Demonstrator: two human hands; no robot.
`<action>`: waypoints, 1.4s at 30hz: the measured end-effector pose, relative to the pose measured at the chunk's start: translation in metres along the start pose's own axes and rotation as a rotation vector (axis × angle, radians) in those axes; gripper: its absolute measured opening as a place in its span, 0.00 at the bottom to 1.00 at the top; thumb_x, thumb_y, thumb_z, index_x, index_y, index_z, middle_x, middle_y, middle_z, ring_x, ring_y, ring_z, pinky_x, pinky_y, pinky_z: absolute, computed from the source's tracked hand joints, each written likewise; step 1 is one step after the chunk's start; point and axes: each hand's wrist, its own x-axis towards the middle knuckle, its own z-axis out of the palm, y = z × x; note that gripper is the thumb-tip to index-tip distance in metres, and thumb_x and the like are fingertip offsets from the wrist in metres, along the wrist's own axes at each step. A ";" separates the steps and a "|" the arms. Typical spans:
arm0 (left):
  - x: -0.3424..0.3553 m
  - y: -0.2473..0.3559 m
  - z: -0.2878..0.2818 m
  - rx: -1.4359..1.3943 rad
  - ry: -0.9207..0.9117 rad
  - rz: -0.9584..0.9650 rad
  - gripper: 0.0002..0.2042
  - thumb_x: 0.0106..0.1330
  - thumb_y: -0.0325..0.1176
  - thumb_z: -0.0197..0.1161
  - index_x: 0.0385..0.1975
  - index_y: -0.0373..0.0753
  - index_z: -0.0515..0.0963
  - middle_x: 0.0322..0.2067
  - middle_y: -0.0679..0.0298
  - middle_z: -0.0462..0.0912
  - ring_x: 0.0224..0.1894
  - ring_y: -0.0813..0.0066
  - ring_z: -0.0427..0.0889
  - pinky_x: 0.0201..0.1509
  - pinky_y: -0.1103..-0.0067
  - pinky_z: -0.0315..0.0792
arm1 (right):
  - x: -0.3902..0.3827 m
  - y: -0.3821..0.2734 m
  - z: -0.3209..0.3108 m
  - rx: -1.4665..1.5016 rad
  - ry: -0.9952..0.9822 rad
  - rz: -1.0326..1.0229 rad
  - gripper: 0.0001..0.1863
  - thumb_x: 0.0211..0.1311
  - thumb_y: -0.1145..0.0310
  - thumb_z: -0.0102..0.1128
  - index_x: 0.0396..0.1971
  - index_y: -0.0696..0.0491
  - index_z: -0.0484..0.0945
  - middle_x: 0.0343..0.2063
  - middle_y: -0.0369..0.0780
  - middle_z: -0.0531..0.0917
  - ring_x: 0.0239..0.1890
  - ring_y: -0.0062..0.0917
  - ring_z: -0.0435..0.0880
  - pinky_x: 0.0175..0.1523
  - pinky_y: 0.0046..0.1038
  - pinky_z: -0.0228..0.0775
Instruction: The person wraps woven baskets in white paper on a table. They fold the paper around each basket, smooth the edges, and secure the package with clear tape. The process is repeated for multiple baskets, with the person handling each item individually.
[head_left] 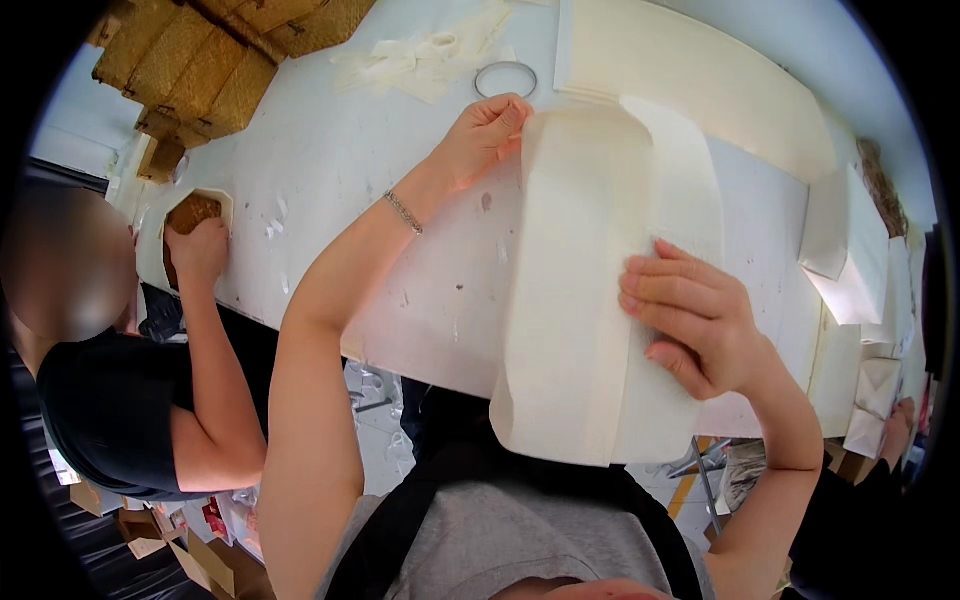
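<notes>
A long cream sheet (580, 270), stiff and paper-like, lies before me with a lengthwise fold or overlap down its middle. Its near end hangs over the table edge toward my body. My left hand (488, 138) pinches the sheet's far left corner between thumb and fingers. Across the right part of the sheet rests my right hand (695, 315), fingers stretched out by the fold and thumb apart. Just beyond my left hand, a thin metal ring (506, 80) lies on the white table (420, 290).
Flat cream sheets (700, 60) are stacked at the far right, loose pale strips (430, 50) at the back. Golden-brown woven boxes (190, 70) stand far left. White boxes (850, 240) line the right side. A co-worker's hand (203, 248) holds a brown-and-white octagonal piece (228, 203) at left.
</notes>
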 end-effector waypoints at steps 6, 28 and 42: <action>0.038 0.025 -0.016 0.034 -0.169 0.103 0.11 0.75 0.37 0.54 0.34 0.38 0.77 0.29 0.71 0.79 0.35 0.82 0.75 0.47 0.77 0.74 | 0.001 0.002 -0.001 0.020 0.002 0.007 0.19 0.54 0.63 0.65 0.42 0.60 0.82 0.46 0.43 0.83 0.53 0.39 0.82 0.63 0.44 0.71; 0.097 0.104 0.105 0.870 -0.780 -0.388 0.35 0.45 0.38 0.78 0.56 0.39 0.71 0.35 0.66 0.82 0.34 0.84 0.79 0.38 0.84 0.73 | -0.001 0.003 0.002 0.062 0.037 -0.013 0.24 0.44 0.65 0.70 0.42 0.62 0.79 0.45 0.43 0.80 0.54 0.37 0.79 0.64 0.44 0.70; 0.110 0.085 0.110 0.940 -0.755 -0.431 0.13 0.55 0.34 0.70 0.18 0.41 0.71 0.19 0.76 0.69 0.25 0.89 0.65 0.30 0.86 0.57 | -0.004 0.004 0.001 0.072 0.031 -0.039 0.21 0.43 0.66 0.71 0.38 0.62 0.79 0.42 0.42 0.80 0.52 0.36 0.79 0.65 0.43 0.69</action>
